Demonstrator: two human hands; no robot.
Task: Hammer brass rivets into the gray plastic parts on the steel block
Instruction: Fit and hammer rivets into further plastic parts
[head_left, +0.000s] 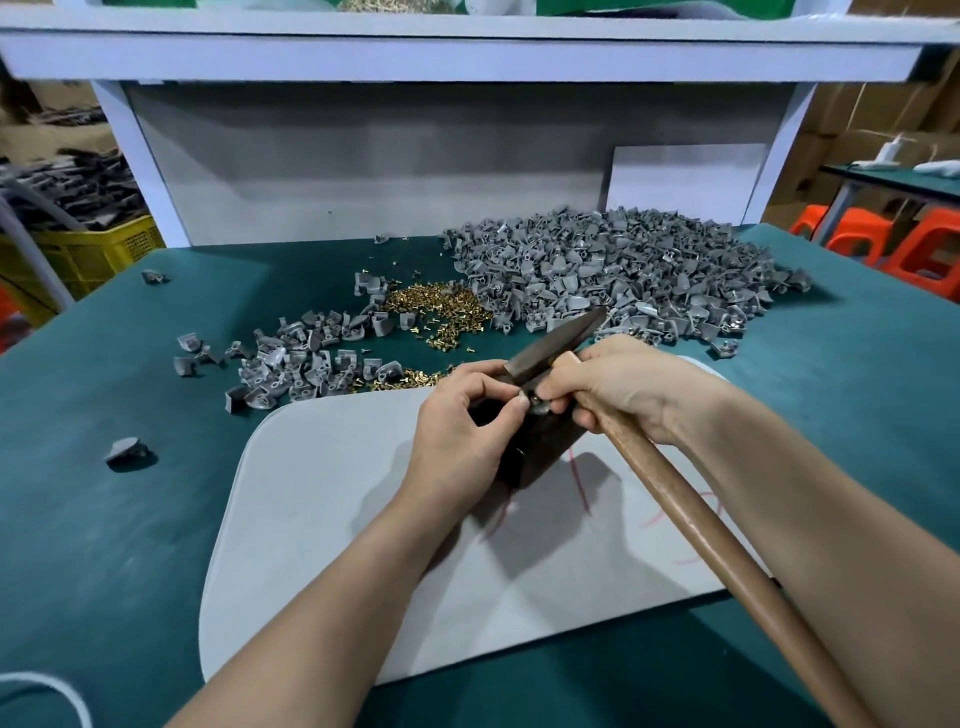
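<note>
Left hand, right hand with hammer, both on gray part atop steel block

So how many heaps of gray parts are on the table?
2: a large heap at the back right, and a smaller heap nearer, left of the left hand. A few strays lie apart.

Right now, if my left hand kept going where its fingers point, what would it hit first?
Your left hand pinches the gray part on the steel block; beyond, probably the right hand holding the hammer.
</note>
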